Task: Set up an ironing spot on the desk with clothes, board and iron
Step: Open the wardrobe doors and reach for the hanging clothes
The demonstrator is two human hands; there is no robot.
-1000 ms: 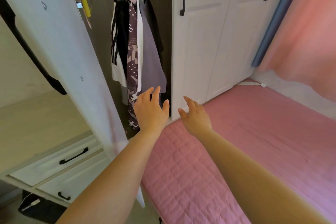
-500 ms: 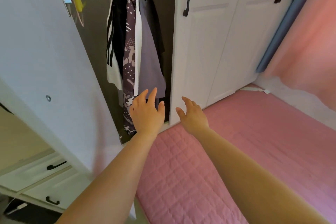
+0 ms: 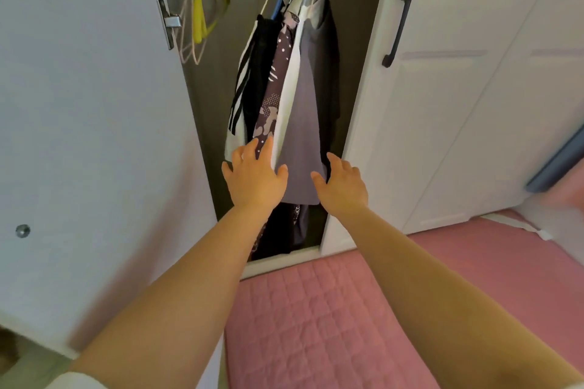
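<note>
Several clothes hang inside an open white wardrobe: a black-and-white striped piece [image 3: 245,85], a brown patterned garment [image 3: 275,79], a grey garment with a white edge [image 3: 301,123] and a dark one [image 3: 328,73] at the right. My left hand [image 3: 256,178] is open, fingers spread, its fingertips at the lower hems of the patterned and white-edged garments. My right hand [image 3: 343,185] is open too, just right of the grey garment's bottom corner. Neither hand holds anything. No ironing board, iron or desk is in view.
The wardrobe's left door [image 3: 94,136] stands swung open, with a metal hinge. Empty hangers, one yellow [image 3: 207,3], hang at the upper left inside. A shut white door with a black handle [image 3: 396,25] is on the right. A pink quilted mattress [image 3: 331,325] lies below.
The view has moved closer to the wardrobe and turned toward its opening. Both hands have reached up and forward from the mattress edge to the hanging clothes.
</note>
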